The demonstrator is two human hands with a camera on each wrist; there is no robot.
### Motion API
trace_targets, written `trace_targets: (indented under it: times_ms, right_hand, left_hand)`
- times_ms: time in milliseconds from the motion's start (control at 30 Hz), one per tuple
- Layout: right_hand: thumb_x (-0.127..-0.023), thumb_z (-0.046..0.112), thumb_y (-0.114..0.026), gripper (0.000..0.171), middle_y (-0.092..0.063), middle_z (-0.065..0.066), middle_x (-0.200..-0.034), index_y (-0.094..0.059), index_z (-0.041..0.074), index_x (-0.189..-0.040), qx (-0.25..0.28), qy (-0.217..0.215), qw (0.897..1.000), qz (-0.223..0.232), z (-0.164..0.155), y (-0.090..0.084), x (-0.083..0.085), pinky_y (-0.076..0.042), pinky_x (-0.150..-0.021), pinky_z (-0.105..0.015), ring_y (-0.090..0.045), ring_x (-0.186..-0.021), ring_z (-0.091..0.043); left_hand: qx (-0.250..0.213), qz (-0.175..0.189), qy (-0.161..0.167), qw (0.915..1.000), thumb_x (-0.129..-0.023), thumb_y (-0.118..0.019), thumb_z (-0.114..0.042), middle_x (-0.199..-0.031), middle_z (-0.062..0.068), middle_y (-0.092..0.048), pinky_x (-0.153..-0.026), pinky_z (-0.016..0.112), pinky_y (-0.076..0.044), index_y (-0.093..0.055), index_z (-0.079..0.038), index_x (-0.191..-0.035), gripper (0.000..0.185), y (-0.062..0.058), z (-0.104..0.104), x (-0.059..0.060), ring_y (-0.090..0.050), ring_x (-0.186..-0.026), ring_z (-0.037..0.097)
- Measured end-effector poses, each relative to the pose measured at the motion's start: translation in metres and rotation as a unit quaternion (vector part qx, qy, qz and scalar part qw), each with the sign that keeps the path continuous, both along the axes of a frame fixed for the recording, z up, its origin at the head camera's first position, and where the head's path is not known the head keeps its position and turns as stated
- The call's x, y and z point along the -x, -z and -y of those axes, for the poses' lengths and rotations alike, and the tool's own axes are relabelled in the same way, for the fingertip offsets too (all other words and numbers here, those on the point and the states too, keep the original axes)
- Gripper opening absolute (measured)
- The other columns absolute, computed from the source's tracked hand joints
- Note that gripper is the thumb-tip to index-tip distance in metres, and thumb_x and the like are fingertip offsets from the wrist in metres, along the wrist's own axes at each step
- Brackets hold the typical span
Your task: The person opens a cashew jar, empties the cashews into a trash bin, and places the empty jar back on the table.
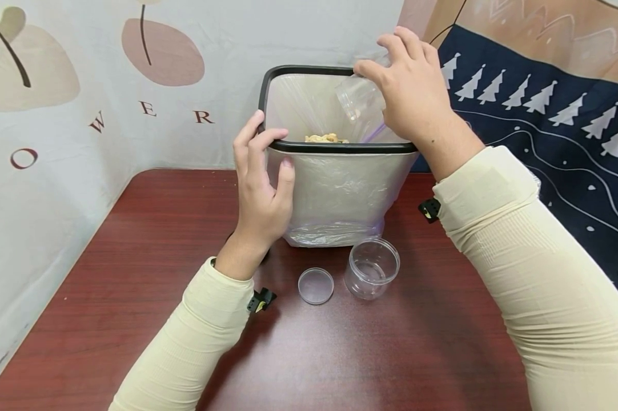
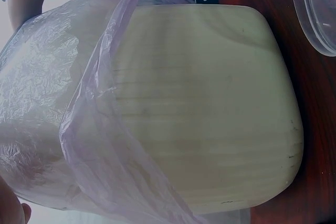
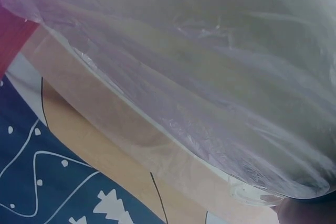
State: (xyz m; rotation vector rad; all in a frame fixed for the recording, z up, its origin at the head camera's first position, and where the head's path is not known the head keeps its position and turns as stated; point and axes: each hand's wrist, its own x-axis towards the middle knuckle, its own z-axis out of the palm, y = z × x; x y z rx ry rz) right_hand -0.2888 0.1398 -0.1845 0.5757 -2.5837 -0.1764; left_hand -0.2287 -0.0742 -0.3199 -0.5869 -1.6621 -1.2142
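A dark reddish wood-grain table (image 1: 134, 297) stands against hanging cloths: a pale one with brown leaf shapes and letters (image 1: 83, 114) behind and to the left of the bin, a navy one with white trees (image 1: 545, 125) to its right.

One cream bin (image 1: 340, 194) with a black rim, lined with a thin plastic bag (image 2: 89, 145), sits at the table's far edge; some pale yellowish scraps (image 1: 326, 138) lie inside it.

There are two clear plastic jars. One jar (image 1: 357, 97) is tipped mouth-down over the bin's opening, gripped by the right hand (image 1: 417, 91) with fingers curled round its base. The other jar (image 1: 372, 268) stands upright and empty just in front of the bin. One clear round lid (image 1: 316, 285) lies flat just left of that jar.

The left hand (image 1: 263, 188) clasps the bin's near-left rim, fingers hooked over the edge, thumb against the front wall.
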Motion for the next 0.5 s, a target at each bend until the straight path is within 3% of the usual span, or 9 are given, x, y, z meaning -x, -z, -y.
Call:
trace_targets:
  times_ms: [500]
  right_hand:
    - [-0.086, -0.006, -0.06, 0.064, -0.031, -0.021, -0.158, -0.051, 0.019, -0.144, 0.002, 0.004, 1.0, 0.01, 0.0004, 0.0001, -0.0003, -0.017, -0.122, -0.057, -0.015, -0.152, -0.036]
  left_hand:
    - [0.001, 0.0, -0.002, 1.0, -0.09, -0.048, -0.011, -0.147, 0.02, -0.04, -0.119, 0.039, -0.027, -0.057, -0.004, -0.124, 0.036, 0.0006, -0.0001, 0.0002, -0.034, -0.145, 0.021]
